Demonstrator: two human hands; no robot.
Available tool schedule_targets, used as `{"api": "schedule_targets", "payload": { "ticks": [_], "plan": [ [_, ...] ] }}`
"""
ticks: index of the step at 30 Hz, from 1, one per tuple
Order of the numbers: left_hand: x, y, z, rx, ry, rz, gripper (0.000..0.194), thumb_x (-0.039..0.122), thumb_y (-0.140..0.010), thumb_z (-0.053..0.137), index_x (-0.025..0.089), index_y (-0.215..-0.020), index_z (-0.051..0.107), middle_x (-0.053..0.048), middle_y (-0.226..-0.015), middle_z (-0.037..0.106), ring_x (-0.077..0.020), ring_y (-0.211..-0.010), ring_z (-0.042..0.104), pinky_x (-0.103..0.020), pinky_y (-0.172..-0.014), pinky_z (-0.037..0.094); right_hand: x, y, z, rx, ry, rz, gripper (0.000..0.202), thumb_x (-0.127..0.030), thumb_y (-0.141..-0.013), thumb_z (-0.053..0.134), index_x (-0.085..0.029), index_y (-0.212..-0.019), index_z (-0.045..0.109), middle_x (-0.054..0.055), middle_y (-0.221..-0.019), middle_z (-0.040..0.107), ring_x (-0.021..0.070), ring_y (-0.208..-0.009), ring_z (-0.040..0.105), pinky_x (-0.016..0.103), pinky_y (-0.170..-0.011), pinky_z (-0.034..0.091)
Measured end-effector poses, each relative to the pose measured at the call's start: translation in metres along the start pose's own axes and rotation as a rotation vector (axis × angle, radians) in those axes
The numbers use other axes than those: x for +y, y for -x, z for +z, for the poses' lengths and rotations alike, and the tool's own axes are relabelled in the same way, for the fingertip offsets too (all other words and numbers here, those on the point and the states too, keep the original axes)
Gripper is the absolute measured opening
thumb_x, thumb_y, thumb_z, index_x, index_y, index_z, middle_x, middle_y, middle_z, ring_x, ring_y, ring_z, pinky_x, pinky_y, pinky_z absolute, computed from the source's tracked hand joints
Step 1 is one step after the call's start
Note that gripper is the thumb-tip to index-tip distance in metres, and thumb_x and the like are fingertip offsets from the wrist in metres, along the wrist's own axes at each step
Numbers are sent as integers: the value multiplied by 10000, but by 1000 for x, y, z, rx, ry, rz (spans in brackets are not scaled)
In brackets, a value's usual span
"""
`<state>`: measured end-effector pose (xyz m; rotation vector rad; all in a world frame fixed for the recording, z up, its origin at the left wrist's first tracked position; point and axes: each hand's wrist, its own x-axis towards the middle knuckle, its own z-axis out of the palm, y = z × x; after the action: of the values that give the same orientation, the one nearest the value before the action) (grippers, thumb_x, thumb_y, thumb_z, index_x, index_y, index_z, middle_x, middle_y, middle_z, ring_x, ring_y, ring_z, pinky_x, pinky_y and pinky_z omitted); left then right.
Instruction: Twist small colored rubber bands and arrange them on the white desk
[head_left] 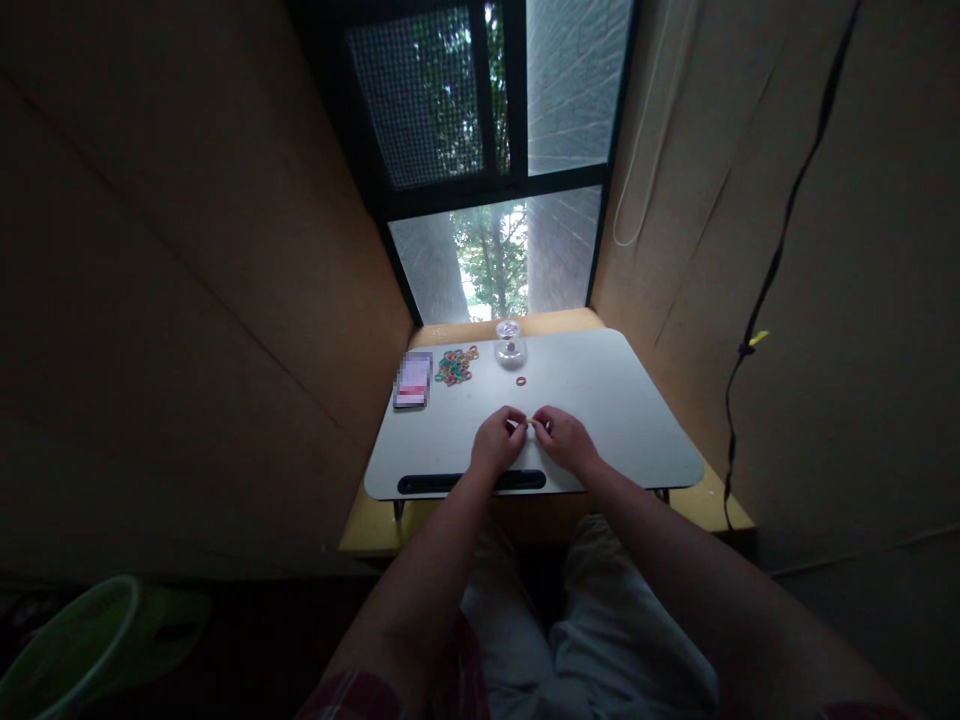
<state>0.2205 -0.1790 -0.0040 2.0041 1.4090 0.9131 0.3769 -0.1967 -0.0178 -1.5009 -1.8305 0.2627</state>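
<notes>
My left hand (500,440) and my right hand (564,438) meet over the front middle of the white lap table (630,420). Pinched between the fingertips of both is a small yellow hair tie (529,421), mostly covered by the fingers. Just beyond them a single reddish-brown hair tie (520,381) lies on the tabletop. Farther left is a loose pile of small hair ties (454,367) in several colours. A clear round container (511,352) stands at the back, with something small and dark visible in it.
A phone (412,380) with a lit, blurred screen lies at the table's left edge. A black slot (435,484) runs along the front edge. Walls close in on both sides, a window (495,250) is behind, and a black cord (780,250) hangs at right. A green basket (97,640) sits lower left.
</notes>
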Motion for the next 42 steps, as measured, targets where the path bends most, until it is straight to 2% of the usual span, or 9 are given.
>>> {"api": "schedule_targets", "payload": {
  "ticks": [8,22,25,29,31,36,42],
  "plan": [
    [0,0,0,28,22,-17,200,301,-806,588,194,-973,616,-3,-760,652,-115,-662,582,-249,-683,437,-2,1,-1,2,-1,2,122,-250,-846,482,-209,-801,588,7,-725,605,140,-645,511,249,-626,342],
    [2,1,-1,-1,-29,-35,201,305,-809,581,212,-981,625,5,-749,660,-117,-659,584,-243,-663,430,-1,1,1,0,13,-16,127,-254,-849,497,-201,-811,605,15,-770,623,140,-702,531,245,-674,367],
    [0,-1,-1,-2,-16,-23,241,290,-802,584,227,-1032,615,12,-742,656,-116,-651,577,-244,-664,431,6,-11,1,22,97,20,138,-267,-851,505,-196,-825,621,29,-802,640,147,-726,545,255,-695,367],
    [-3,-4,-2,-7,-7,-23,255,290,-801,578,230,-1048,607,19,-720,645,-114,-638,570,-245,-659,430,27,-43,-8,88,255,250,172,-278,-850,505,-187,-826,649,58,-854,660,166,-755,566,268,-665,357],
    [-3,-4,-1,-16,-12,-12,227,289,-801,574,229,-1017,614,20,-725,647,-113,-655,577,-242,-662,428,37,-59,-12,74,295,329,199,-314,-864,497,-201,-857,661,58,-886,667,170,-757,575,270,-627,347],
    [-4,-5,0,-24,-19,-1,165,287,-802,565,228,-944,623,25,-731,655,-105,-653,578,-236,-653,423,50,-76,-9,11,383,307,229,-358,-883,482,-227,-909,668,57,-950,669,179,-770,589,278,-609,344],
    [-4,-8,0,-50,-27,-13,160,311,-810,557,223,-925,624,27,-696,644,-106,-635,570,-235,-633,418,52,-74,-2,63,369,262,250,-346,-890,471,-233,-1047,629,60,-995,653,188,-810,584,289,-662,368]
  ]
}}
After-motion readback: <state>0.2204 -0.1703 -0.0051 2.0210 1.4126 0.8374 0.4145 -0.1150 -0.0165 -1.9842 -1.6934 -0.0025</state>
